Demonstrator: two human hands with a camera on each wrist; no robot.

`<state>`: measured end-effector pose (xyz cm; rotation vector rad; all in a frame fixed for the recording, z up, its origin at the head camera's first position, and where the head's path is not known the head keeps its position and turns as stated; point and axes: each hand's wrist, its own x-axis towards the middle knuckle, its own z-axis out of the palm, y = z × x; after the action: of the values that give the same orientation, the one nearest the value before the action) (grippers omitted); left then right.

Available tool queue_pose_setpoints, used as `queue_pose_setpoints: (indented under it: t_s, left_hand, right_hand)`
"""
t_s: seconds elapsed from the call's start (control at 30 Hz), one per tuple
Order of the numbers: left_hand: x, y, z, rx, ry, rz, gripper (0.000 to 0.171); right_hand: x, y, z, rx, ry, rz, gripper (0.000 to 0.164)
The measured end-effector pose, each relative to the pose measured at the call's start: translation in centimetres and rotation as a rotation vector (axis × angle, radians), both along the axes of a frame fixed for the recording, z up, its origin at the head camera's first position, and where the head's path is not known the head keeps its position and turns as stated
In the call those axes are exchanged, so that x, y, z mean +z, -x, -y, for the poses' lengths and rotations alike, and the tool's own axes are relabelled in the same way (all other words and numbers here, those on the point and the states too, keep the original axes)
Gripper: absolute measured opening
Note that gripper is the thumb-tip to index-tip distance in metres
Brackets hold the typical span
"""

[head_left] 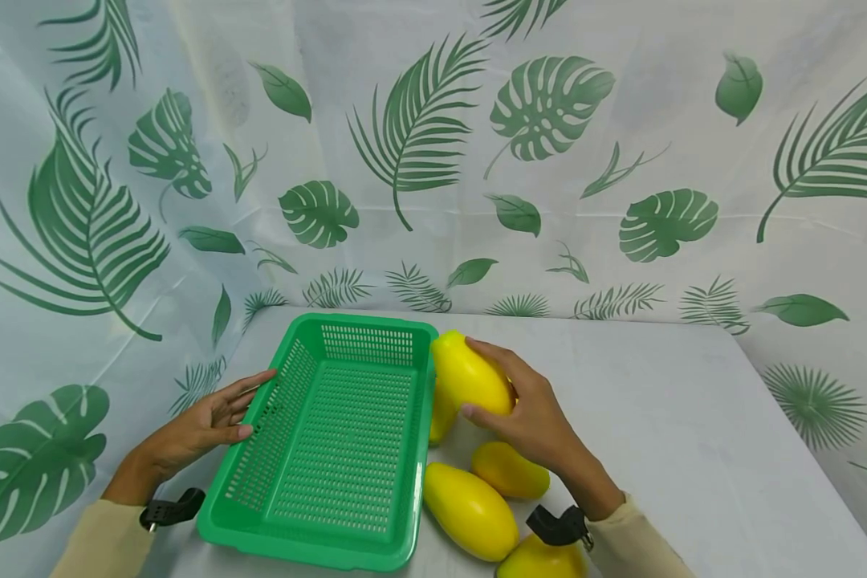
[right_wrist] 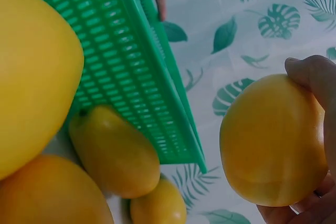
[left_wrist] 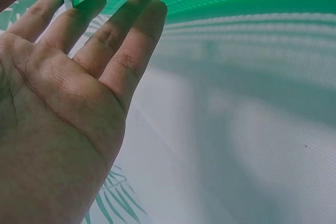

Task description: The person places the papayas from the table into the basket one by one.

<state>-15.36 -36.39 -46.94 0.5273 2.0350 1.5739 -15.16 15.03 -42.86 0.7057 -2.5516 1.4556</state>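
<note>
A green plastic basket (head_left: 311, 552) with slotted walls stands on the white table, its inside bare. My left hand (head_left: 205, 421) is at its left side, the thumb near the rim; in the left wrist view the straight fingers (left_wrist: 128, 59) reach to the slotted wall from outside. My right hand (head_left: 531, 409) grips a large yellow mango (head_left: 473, 376) beside the basket's far right rim, thumb and fingers spread round it. In the right wrist view this held mango (right_wrist: 270, 145) appears raised above the others. Another mango (head_left: 442, 417) lies partly hidden below it, against the basket.
More yellow mangoes lie right of the basket: one long mango (head_left: 470, 512) near its front corner, a smaller mango (head_left: 509, 471) behind that, and one mango (head_left: 538, 559) at the bottom edge, partly covered by the right wrist's camera strap. A leaf-printed sheet (head_left: 433, 160) hangs behind the table.
</note>
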Motion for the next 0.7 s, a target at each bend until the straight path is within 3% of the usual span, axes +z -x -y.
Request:
queue_pose_setpoints:
  t_s: [0.47, 0.7]
  left_hand:
    - [-0.5, 0.1, 0.2, -0.008, -0.009, -0.021, 0.078]
    - [-0.6, 0.0, 0.2, 0.002, -0.006, -0.015, 0.079]
  right_hand:
    - [0.1, -0.7, 2.2, 0.082, -0.032, -0.067, 0.083]
    - [0.0, -1.1, 3.1, 0.120, -0.051, -0.048, 0.079]
